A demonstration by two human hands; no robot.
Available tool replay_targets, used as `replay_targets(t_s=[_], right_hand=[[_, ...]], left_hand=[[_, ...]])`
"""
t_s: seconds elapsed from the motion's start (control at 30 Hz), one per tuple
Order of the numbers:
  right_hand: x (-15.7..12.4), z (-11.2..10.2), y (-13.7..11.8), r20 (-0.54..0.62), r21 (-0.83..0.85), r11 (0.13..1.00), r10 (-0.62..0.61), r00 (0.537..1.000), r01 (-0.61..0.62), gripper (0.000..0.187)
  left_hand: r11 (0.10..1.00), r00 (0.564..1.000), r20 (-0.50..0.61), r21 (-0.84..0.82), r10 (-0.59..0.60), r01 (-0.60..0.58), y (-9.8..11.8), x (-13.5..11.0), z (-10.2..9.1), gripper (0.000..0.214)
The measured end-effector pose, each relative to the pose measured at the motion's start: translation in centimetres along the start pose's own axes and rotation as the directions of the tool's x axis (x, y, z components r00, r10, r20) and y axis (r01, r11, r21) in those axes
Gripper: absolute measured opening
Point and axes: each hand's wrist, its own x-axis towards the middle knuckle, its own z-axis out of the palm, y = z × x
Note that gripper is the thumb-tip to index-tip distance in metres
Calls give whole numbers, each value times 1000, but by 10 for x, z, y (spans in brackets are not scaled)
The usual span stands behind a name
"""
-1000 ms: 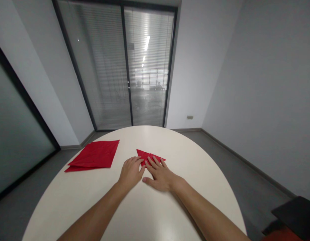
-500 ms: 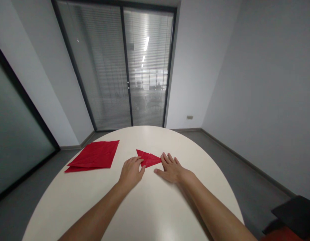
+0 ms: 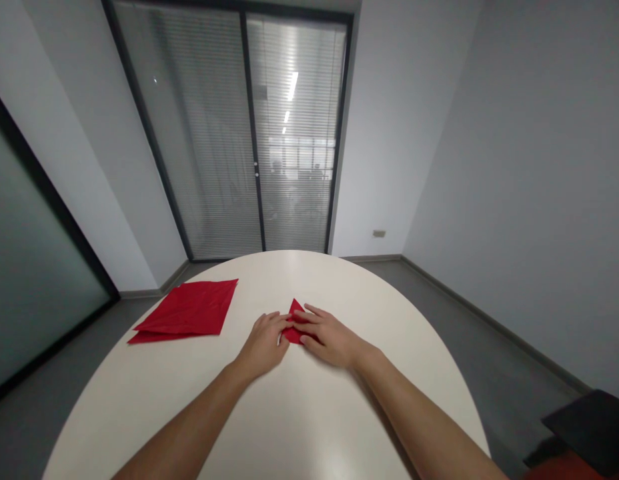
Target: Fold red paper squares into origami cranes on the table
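A small piece of folded red paper (image 3: pixel 296 306) lies on the white table before me. Only its pointed top and a lower part show between my hands. My left hand (image 3: pixel 263 341) holds the paper's left side, fingers bent over it and the thumb tip near its lower edge. From the right, my right hand (image 3: pixel 332 337) rests across the paper with fingers stretched out, its fingertips close to the left hand's. Both hands cover the middle of the paper, so the fold there is hidden.
A larger stack of red paper sheets (image 3: pixel 189 308) lies at the left of the round white table (image 3: pixel 299 413). Beyond its far edge stands a glass partition with blinds (image 3: pixel 299 200). A black and red object, perhaps a chair (image 3: pixel 589 430), is at the lower right.
My right hand has moved left onto the paper. The paper's long right-hand point no longer shows, and a point now faces up. My left hand has hardly moved.
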Motion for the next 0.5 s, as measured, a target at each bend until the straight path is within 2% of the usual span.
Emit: replay_targets(t_s=[0.1,0.27,0.5], right_hand=[[2,5,2,-41,38,998,-56,998,57,41],[0,11,15,-90,33,999,-2,996,5,36],[-1,10,15,-131,4,1000,19,991,-19,27]], left_hand=[[999,999,-18,-18,28,-29,1,-1,0,47],[1000,994,-108,6,25,-24,7,1,-7,35],[989,989,-35,34,145,-144,26,1,-18,20]])
